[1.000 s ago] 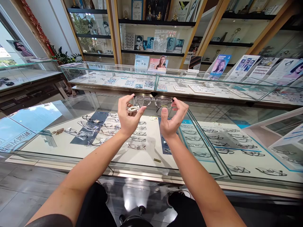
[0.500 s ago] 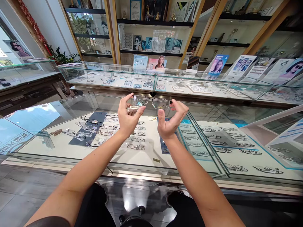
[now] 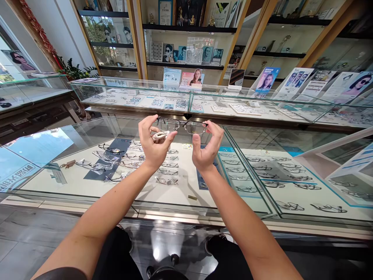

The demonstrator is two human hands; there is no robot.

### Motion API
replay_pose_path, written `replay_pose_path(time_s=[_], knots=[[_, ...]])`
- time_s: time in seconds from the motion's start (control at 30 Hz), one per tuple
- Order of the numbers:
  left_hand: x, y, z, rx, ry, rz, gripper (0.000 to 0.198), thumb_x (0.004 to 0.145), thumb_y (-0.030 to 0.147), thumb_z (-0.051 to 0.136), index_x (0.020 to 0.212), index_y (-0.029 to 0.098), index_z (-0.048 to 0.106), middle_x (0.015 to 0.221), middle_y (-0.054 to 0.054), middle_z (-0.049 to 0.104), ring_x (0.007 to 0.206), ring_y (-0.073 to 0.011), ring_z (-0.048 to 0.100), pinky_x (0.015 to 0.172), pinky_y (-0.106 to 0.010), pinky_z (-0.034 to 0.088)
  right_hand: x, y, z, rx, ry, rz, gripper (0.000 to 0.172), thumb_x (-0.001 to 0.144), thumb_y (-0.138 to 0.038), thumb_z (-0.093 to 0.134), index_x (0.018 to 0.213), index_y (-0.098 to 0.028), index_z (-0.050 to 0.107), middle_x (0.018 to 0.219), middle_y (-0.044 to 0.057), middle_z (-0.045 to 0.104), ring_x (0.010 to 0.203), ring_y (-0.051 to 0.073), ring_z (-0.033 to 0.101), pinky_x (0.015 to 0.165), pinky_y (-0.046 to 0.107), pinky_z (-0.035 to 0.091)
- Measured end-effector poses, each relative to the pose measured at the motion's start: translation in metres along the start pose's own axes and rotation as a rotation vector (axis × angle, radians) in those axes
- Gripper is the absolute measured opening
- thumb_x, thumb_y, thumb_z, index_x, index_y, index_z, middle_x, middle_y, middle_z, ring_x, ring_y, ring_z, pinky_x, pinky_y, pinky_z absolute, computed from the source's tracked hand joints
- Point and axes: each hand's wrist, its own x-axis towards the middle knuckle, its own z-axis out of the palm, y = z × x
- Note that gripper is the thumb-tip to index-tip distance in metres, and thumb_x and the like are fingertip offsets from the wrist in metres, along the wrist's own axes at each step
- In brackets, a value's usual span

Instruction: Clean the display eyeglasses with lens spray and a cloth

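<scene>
A pair of eyeglasses [image 3: 196, 127] with a dark upper rim and clear lenses is held up between my two hands, above the glass counter. My left hand [image 3: 154, 142] is closed on the left end of the frame, and a bunched pale cloth [image 3: 160, 135] is tucked in its fingers too. At the other end, my right hand [image 3: 207, 149] pinches the frame near its hinge, thumb pointing up. Parts of the temples are hidden by my fingers.
Beneath my hands stands a glass display case [image 3: 186, 205] with rows of eyeglasses [image 3: 167, 181] inside. Another glass counter [image 3: 131, 86] runs behind it, with poster cards [image 3: 266, 79] on top. A white-framed stand [image 3: 335, 149] is at the right.
Both hands have shifted slightly to the left with the eyeglasses. The frame has tilted a little, so its dark upper rim shows more clearly.
</scene>
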Motion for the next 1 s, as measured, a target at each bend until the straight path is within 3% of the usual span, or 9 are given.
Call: replay_pose_path(time_s=[0.17,0.33,0.5,0.67,1.0], knots=[[0.000,-0.001,0.001,-0.055,-0.012,-0.046,0.075,0.085,0.067,0.086,0.146,0.032,0.059,0.145,-0.010,0.059,0.078,-0.0106,0.059,0.066,-0.026,0.054,0.003,-0.005,-0.003,0.056,0.023,0.010,0.042,0.109,-0.044,0.054,0.146,-0.024,0.056,0.133,0.014,0.068,0.127,0.029,0.067,0.100,0.053,0.062],[0.001,-0.003,0.001,-0.056,0.004,0.002,0.070,0.086,0.060,0.088,0.143,0.029,0.061,0.145,-0.011,0.061,0.077,-0.0092,0.058,0.066,-0.025,0.053,0.007,-0.010,-0.001,0.298,0.072,0.271,0.033,0.112,-0.042,0.050,0.135,-0.027,0.068,0.130,0.011,0.074,0.124,0.026,0.073,0.106,0.052,0.061],[0.002,-0.006,0.001,-0.052,-0.008,0.091,0.067,0.087,0.054,0.090,0.142,0.029,0.062,0.143,-0.011,0.065,0.091,-0.0153,0.067,0.070,-0.028,0.056,0.009,-0.011,0.001,0.454,0.102,0.430,0.028,0.111,-0.044,0.055,0.118,-0.026,0.075,0.118,0.008,0.079,0.112,0.025,0.078,0.105,0.051,0.061],[0.002,-0.006,0.000,-0.061,-0.041,0.097,0.067,0.087,0.053,0.090,0.142,0.029,0.062,0.143,-0.012,0.066,0.105,-0.0198,0.070,0.073,-0.029,0.057,0.011,-0.014,0.002,0.517,0.088,0.468,0.028,0.110,-0.047,0.055,0.112,-0.026,0.074,0.113,0.008,0.080,0.107,0.025,0.078,0.101,0.049,0.063],[-0.001,-0.006,0.001,-0.076,-0.057,0.052,0.067,0.087,0.054,0.089,0.144,0.030,0.062,0.142,-0.011,0.065,0.079,-0.0114,0.063,0.070,-0.027,0.055,0.014,-0.018,0.001,0.612,0.059,0.581,0.030,0.106,-0.054,0.061,0.105,-0.026,0.071,0.101,0.006,0.079,0.093,0.025,0.079,0.093,0.048,0.063]])
